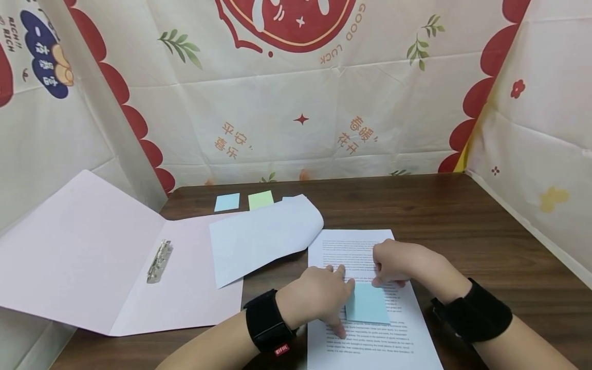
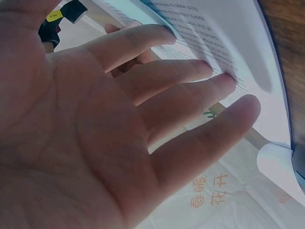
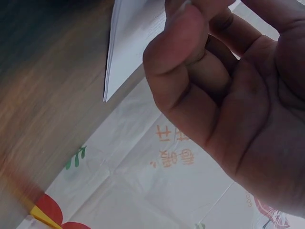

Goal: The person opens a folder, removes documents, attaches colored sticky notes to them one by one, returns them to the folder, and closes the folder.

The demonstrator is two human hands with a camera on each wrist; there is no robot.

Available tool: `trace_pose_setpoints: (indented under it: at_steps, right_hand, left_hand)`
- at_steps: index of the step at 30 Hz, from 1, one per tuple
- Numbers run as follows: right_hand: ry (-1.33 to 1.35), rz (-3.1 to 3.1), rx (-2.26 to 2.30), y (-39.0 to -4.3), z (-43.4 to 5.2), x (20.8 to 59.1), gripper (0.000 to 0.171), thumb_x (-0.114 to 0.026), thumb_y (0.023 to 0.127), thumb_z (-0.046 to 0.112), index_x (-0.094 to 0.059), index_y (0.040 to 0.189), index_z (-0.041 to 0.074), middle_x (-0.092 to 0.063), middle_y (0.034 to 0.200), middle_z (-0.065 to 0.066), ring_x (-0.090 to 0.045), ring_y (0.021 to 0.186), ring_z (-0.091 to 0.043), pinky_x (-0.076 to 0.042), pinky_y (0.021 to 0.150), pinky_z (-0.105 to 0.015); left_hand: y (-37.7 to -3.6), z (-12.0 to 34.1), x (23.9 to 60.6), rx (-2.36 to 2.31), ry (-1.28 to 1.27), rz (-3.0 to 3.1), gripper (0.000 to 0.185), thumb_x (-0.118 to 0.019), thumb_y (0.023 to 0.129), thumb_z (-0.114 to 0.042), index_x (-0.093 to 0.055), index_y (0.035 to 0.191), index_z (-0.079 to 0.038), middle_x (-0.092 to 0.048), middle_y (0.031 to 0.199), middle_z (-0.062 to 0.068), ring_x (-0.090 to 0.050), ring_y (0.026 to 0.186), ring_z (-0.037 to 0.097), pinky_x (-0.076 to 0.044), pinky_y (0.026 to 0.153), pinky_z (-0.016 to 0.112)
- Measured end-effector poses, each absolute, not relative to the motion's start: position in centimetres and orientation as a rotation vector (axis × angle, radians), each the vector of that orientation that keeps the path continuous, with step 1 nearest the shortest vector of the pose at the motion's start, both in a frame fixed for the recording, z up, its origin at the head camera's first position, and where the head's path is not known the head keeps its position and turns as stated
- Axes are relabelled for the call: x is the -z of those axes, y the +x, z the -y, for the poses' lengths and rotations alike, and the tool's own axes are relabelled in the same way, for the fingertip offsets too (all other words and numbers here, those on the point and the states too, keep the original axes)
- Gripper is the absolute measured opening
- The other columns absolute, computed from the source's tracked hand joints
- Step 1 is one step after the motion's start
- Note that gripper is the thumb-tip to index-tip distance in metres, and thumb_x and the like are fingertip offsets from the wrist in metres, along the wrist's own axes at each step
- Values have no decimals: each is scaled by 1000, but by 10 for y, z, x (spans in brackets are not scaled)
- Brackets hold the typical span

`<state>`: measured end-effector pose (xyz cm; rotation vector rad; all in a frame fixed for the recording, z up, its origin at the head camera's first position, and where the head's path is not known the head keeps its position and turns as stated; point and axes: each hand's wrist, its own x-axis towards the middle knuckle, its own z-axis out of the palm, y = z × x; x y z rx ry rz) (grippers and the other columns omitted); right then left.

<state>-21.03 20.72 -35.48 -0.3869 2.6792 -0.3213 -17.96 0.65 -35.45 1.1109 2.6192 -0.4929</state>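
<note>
A light blue sticky note (image 1: 367, 304) lies over the text of a printed page (image 1: 370, 341). My left hand (image 1: 319, 295) rests on the page at the left of the note, fingers spread. In the left wrist view the outstretched fingers (image 2: 190, 102) reach to the paper. From the right, my right hand (image 1: 402, 262) bends over the page with its fingers curled, a fingertip at the note's top edge. Those curled fingers (image 3: 176, 71) show in the right wrist view, while the note is hidden there.
An open pale folder (image 1: 185, 303) with a metal clip (image 1: 159, 262) lies on the left. White sheets (image 1: 263, 236) rest partly on it, their right end curled. Behind are a blue note (image 1: 227, 202) and a green note (image 1: 260, 200). Printed cloth (image 1: 277, 97) hangs behind the wooden table (image 1: 472, 236).
</note>
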Motion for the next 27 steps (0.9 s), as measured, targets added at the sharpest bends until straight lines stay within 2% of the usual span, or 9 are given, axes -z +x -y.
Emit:
trace_pose_setpoints:
  at_steps: [9, 14, 18, 27]
  right_hand:
    - [-397, -2693, 322, -209, -206, 353, 19, -86, 89, 17, -70, 81, 10, -63, 72, -3, -56, 52, -14, -43, 48, -23]
    - [-466, -2733, 302, -203, -189, 352, 21, -88, 88, 25, -73, 81, 11, -64, 72, 1, -56, 61, -13, -46, 56, -27]
    - [-474, -2747, 248, -204, -184, 355, 24, -88, 87, 28, -74, 81, 10, -66, 74, 1, -56, 67, -14, -47, 63, -29]
    - [-372, -2728, 228, -210, -204, 354, 25, -91, 84, 24, -72, 81, 8, -66, 74, -2, -60, 65, -16, -51, 59, -29]
  left_hand:
    - [-178, -6, 356, 502, 1124, -2619, 103, -79, 72, -80, -54, 154, -23, -47, 168, 2, -53, 151, 22, -59, 106, 43]
    - [-177, -7, 356, 538, 1100, -2624, 102, -78, 73, -80, -56, 154, -24, -45, 169, 0, -51, 152, 19, -57, 110, 39]
    - [-177, -8, 355, 527, 1104, -2626, 99, -79, 73, -79, -58, 153, -23, -47, 167, 1, -53, 151, 22, -58, 108, 41]
    - [-178, -9, 357, 473, 1116, -2620, 97, -83, 71, -77, -62, 148, -22, -50, 166, 5, -54, 150, 26, -60, 103, 47]
